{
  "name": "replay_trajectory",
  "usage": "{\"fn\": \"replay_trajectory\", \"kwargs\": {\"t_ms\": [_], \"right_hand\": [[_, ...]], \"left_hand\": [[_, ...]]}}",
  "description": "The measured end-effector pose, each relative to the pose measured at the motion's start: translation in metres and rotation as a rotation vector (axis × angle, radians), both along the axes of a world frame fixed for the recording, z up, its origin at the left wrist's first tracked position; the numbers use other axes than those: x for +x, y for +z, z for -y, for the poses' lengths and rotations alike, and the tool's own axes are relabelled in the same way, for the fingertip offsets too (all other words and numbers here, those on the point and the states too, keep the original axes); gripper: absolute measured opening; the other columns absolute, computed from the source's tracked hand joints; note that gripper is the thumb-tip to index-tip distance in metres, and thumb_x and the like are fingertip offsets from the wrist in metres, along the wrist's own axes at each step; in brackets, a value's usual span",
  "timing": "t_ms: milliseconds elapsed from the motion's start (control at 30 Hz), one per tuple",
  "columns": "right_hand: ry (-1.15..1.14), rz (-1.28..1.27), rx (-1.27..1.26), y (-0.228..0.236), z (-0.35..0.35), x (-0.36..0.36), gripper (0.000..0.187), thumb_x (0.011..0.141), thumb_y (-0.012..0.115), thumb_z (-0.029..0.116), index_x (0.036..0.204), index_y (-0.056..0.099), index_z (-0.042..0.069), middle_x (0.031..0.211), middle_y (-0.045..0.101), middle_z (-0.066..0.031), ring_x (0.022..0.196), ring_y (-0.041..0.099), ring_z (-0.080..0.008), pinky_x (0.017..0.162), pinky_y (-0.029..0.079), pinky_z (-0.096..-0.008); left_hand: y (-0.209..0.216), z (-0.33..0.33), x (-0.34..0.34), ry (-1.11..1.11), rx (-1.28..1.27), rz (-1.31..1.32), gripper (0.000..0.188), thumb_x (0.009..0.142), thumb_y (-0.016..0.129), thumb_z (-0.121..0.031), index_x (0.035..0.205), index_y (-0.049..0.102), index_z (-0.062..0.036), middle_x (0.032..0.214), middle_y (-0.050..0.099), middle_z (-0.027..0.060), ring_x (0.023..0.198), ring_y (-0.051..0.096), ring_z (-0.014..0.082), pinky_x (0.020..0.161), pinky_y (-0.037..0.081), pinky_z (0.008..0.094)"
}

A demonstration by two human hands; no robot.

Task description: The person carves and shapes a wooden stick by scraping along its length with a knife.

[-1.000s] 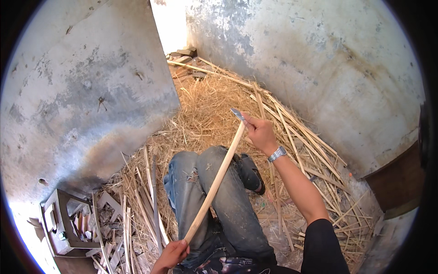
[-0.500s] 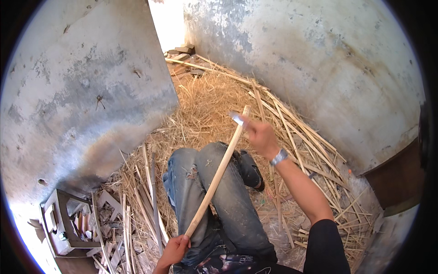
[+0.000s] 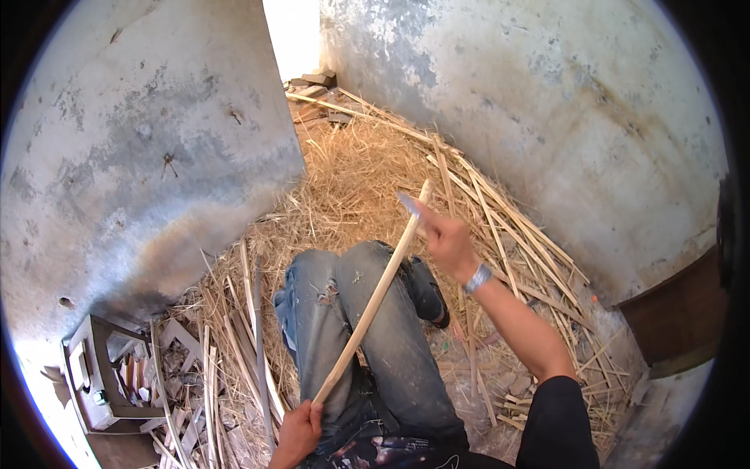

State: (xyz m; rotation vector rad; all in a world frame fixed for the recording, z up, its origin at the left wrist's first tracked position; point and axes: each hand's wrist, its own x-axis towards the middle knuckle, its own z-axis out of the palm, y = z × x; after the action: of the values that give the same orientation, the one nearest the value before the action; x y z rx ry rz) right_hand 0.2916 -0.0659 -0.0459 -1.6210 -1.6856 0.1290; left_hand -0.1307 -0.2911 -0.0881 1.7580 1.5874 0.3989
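Note:
A long, pale wooden strip (image 3: pixel 373 301) slants across my jeans, its far end pointing up and to the right. Its near end is gripped by my left hand (image 3: pixel 299 428), low in front of my body. My right hand (image 3: pixel 450 241) is closed round a knife, and the metal blade (image 3: pixel 408 205) crosses the strip close to its far tip. The handle is hidden inside the fist. Below the right wrist my forearm is bare up to a dark sleeve, and a silvery band circles the wrist.
Straw-like shavings (image 3: pixel 351 168) cover the floor ahead. Long strips (image 3: pixel 519 227) lie along the right wall (image 3: pixel 547 117); more strips (image 3: pixel 254 328) lie by my left leg. A box-like frame (image 3: pixel 101 391) with scraps stands at the lower left. Wooden blocks (image 3: pixel 316 80) sit near the bright opening.
My right hand and the blade have shifted slightly, down and to the right, by the strip's far end. My left hand keeps its grip. The whole view has moved a little.

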Motion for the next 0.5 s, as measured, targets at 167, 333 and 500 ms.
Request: {"fn": "replay_trajectory", "kwargs": {"t_ms": [167, 333, 500], "right_hand": [[0.221, 0.075, 0.150, -0.002, 0.019, -0.008, 0.044, 0.096, 0.063, 0.004, 0.136, 0.072, 0.018, 0.067, 0.064, -0.0153, 0.054, 0.057, -0.0240, 0.055, 0.045, -0.0390], [-0.056, -0.083, -0.072, 0.016, -0.009, 0.025, 0.043, 0.094, 0.060, 0.005, 0.133, 0.074, 0.018, 0.068, 0.065, -0.0149, 0.056, 0.060, -0.0263, 0.054, 0.047, -0.0411], [0.404, 0.190, 0.007, -0.011, 0.075, -0.055, 0.054, 0.092, 0.059, 0.005, 0.142, 0.068, 0.025, 0.067, 0.060, -0.0120, 0.052, 0.059, -0.0291, 0.050, 0.047, -0.0414]], "left_hand": [[-0.002, 0.006, -0.003, 0.023, -0.018, -0.007, 0.034, 0.106, 0.059, -0.030, 0.085, 0.057, -0.0035, 0.065, 0.059, 0.0272, 0.064, 0.061, 0.0523, 0.055, 0.045, 0.0557], [-0.001, 0.001, 0.000, 0.013, 0.021, -0.051, 0.032, 0.106, 0.060, -0.029, 0.085, 0.058, -0.0040, 0.065, 0.059, 0.0264, 0.064, 0.061, 0.0516, 0.055, 0.046, 0.0554], [-0.035, 0.011, 0.002, -0.040, 0.343, 0.067, 0.040, 0.112, 0.046, -0.035, 0.087, 0.061, -0.0070, 0.058, 0.047, 0.0032, 0.036, 0.033, 0.0123, 0.035, 0.028, 0.0257]]}}
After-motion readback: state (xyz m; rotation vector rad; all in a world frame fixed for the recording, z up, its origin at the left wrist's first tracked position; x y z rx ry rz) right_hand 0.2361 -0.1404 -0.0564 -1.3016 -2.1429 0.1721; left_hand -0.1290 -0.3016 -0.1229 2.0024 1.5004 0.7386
